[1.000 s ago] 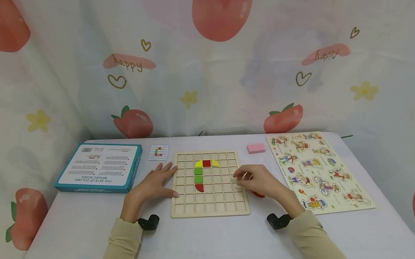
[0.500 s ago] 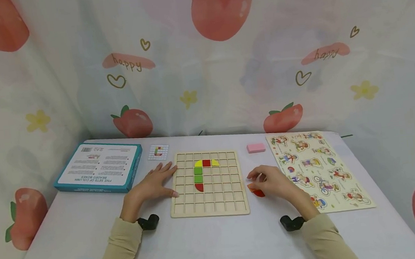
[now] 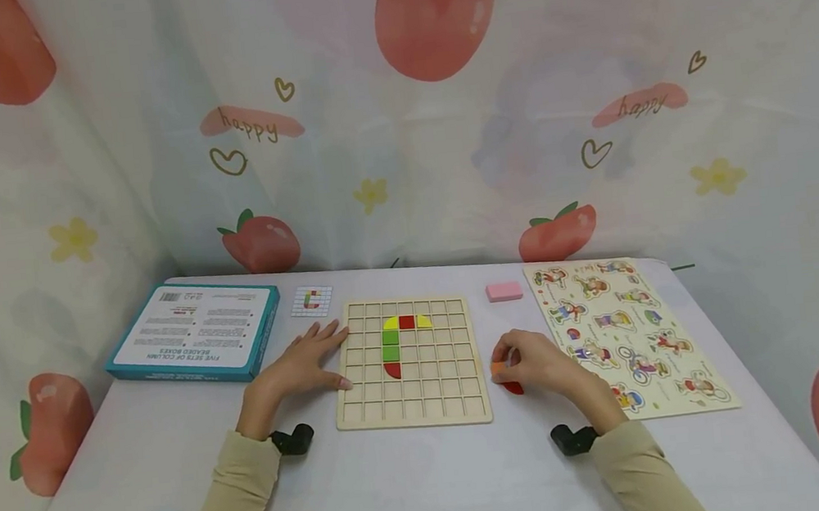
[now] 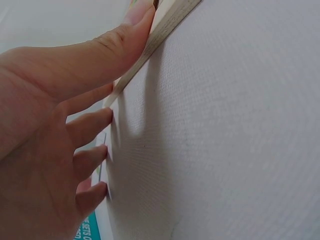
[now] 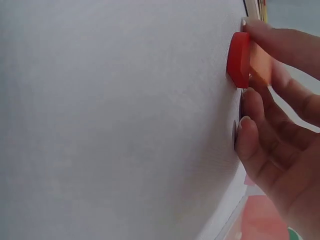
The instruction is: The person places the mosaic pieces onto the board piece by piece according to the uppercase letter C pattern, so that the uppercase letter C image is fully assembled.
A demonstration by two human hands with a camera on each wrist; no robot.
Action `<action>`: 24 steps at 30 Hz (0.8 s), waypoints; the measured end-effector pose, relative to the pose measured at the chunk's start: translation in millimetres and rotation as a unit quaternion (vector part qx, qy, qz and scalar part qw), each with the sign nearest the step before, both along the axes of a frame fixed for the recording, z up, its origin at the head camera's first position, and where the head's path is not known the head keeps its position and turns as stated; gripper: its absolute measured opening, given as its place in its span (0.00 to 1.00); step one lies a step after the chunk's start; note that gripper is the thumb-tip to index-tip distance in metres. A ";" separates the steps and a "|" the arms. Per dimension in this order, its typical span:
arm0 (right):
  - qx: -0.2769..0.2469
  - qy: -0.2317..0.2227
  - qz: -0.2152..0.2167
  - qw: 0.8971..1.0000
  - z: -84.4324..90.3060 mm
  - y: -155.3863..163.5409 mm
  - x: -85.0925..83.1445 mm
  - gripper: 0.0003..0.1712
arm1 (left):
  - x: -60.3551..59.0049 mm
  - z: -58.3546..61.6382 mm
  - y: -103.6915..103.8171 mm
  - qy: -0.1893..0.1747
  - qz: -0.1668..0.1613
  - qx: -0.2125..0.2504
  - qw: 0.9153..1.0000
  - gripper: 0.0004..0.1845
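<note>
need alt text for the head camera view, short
A person's right hand pinches an orange piece beside a wooden grid board on a white table. The left hand rests flat against the board's left edge.

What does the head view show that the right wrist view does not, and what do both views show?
Only the head view shows the left hand resting flat at the wooden grid board, the blue box, the small card and the pink block. Only the right wrist view shows the red piece standing on edge on the table. Both show the right hand pinching an orange piece.
</note>
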State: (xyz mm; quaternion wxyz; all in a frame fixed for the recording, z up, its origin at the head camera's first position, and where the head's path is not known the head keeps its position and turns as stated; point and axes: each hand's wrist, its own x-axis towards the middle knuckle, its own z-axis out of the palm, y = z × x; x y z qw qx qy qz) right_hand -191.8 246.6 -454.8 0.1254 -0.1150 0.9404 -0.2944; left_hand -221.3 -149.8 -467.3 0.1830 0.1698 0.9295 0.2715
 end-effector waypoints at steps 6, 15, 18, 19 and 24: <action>-0.027 0.013 0.001 1.000 -0.8 1.1 -0.5 0.09 | 0.2 0.3 0.7 -0.001 0.002 -0.002 1.000 0.52; -0.053 0.037 0.025 0.998 3.4 -3.9 -0.5 0.10 | 0.2 0.5 0.7 -0.001 0.004 -0.002 1.000 0.52; -0.076 0.032 0.029 0.996 3.0 -7.8 -0.4 0.10 | 0.6 0.4 0.7 -0.002 0.005 -0.001 1.000 0.52; -0.084 0.032 0.033 0.995 2.2 -9.1 -0.5 0.10 | 0.7 0.4 0.6 -0.003 0.006 0.000 1.000 0.52; -0.106 0.027 0.038 0.993 -2.1 -17.5 -1.8 0.12 | 1.1 1.4 0.5 -0.005 0.008 0.005 1.000 0.52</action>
